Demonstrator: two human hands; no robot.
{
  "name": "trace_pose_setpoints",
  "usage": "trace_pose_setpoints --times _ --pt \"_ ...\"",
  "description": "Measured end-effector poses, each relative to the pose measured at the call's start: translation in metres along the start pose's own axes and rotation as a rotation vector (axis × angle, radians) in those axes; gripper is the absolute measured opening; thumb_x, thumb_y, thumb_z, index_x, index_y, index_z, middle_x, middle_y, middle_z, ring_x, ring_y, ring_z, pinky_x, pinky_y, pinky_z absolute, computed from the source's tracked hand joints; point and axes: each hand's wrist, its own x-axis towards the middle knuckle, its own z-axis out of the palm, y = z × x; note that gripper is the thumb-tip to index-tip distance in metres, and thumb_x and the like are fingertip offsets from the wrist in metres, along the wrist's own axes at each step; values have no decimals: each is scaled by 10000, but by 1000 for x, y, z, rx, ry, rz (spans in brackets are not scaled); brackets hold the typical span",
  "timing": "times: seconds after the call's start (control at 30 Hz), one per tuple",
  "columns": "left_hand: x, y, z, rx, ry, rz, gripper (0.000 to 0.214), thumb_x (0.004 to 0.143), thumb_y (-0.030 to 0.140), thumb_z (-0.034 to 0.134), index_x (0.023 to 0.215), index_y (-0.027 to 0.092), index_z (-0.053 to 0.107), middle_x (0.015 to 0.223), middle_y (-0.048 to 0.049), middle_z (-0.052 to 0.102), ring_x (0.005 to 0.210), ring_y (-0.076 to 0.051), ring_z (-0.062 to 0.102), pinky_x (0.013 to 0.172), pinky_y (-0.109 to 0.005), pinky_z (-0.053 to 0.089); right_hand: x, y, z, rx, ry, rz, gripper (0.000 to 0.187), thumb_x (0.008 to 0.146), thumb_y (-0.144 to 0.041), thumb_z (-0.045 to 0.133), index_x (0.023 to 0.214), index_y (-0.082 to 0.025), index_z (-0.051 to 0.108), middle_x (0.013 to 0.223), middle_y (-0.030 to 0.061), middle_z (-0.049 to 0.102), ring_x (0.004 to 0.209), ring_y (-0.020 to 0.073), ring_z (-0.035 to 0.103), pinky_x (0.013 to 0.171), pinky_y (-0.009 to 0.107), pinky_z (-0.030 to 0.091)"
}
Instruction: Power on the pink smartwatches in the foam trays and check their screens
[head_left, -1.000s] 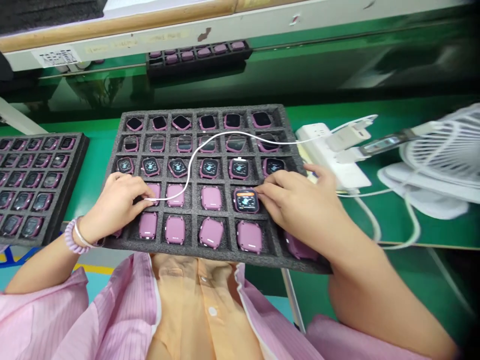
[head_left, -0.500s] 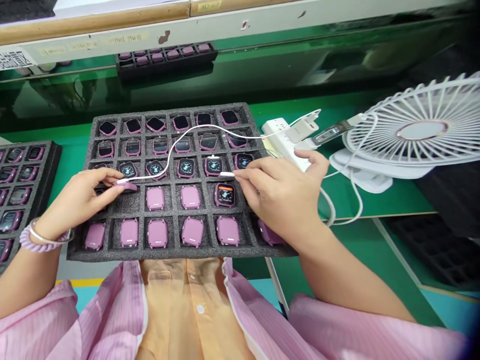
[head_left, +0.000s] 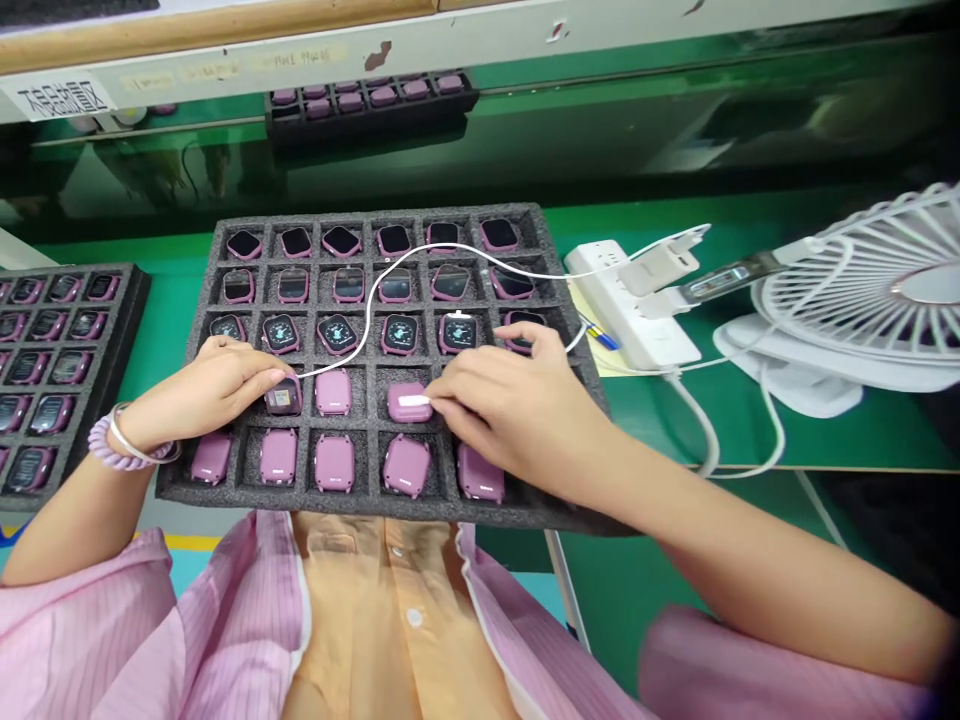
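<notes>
A black foam tray [head_left: 375,504] holds rows of purple smartwatches, the far ones face up and the near ones mostly back up. My left hand [head_left: 225,385] is closed at the left, its fingertips on a smartwatch [head_left: 283,397] with a pale label on its dark face. A white cable [head_left: 365,318] runs to those fingertips; its end is mostly hidden. My right hand [head_left: 517,405] pinches a small flat white piece [head_left: 413,401] against a purple smartwatch [head_left: 405,388] in its compartment. Several watches in the third row show lit dials.
A white power strip [head_left: 611,270] with plugged-in chargers stands right of the tray, beside a blue pen [head_left: 602,335] on yellow paper. A white fan [head_left: 892,290] is at the far right. Another watch tray [head_left: 124,345] lies left; one more [head_left: 375,120] appears at the back.
My right hand has moved left and nearer with the white piece, onto a back-up watch. The watch at my left hand now shows its labelled face. The view has shifted slightly.
</notes>
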Motion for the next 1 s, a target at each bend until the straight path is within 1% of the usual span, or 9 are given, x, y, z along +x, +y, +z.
trace_pose_setpoints --times 0.07,0.17,0.3,0.37,0.6,0.73,0.8,0.93,1.0 --pt "2 2 -1 18 -24 -9 644 1052 604 248 1124 218 758 1170 -98 790 1154 -307 701 1130 -480 399 6 7 -1 86 -68 68 272 1067 -152 484 931 -217 710 899 9 735 844 193 653 1017 425 290" --pt "3 2 -4 4 -53 -11 632 1048 593 255 1107 218 760 1145 -98 788 1112 -296 692 1128 -478 381 13 15 11 56 -130 117 280 1053 -156 497 899 -199 726 862 38 715 833 219 649 961 438 287" --pt "-1 -7 -10 -80 -102 70 545 1018 597 422 1304 245 723 1204 -74 781 1129 -268 657 1175 -440 339 12 15 28 7 -99 125 282 1078 -191 505 979 -197 769 882 58 686 827 225 614 967 443 287" --pt "-2 -11 -11 -102 -104 97 549 989 607 504 1341 242 713 1227 -75 775 1142 -264 644 1186 -422 329 10 13 31 14 -79 130 284 1088 -196 499 1018 -205 773 897 54 680 826 218 600 973 439 290" --pt "2 -7 5 -116 13 19 488 936 615 584 1193 239 761 1020 -45 789 947 -235 669 1200 -471 290 6 11 33 -13 -36 106 276 1091 -187 502 1034 -200 772 892 46 663 829 220 597 995 450 288" --pt "2 -7 4 -133 10 26 526 919 646 605 1216 237 753 1031 -41 790 943 -234 661 1187 -469 286 6 10 34 -29 -28 113 285 1092 -184 493 1024 -202 769 894 46 663 820 218 594 1008 456 287" --pt "1 -7 0 -140 -15 43 547 947 679 561 1222 246 751 1056 -41 789 996 -243 663 1157 -443 311 5 10 34 -33 -27 120 279 1090 -182 499 1022 -204 768 891 44 661 815 217 591 1012 455 291" --pt "2 -6 -4 -152 -37 53 608 1056 638 307 1128 239 761 1136 -52 784 1104 -252 670 1105 -406 347 4 8 34 -48 -7 117 263 1085 -185 517 1004 -197 767 891 47 649 811 219 575 999 449 306" --pt "3 -5 -4 -137 -38 41 623 1062 623 280 1090 226 758 1147 -60 782 1119 -256 675 1103 -402 351 3 8 35 -50 3 122 265 1087 -188 517 994 -198 765 897 47 641 826 220 573 996 445 308"
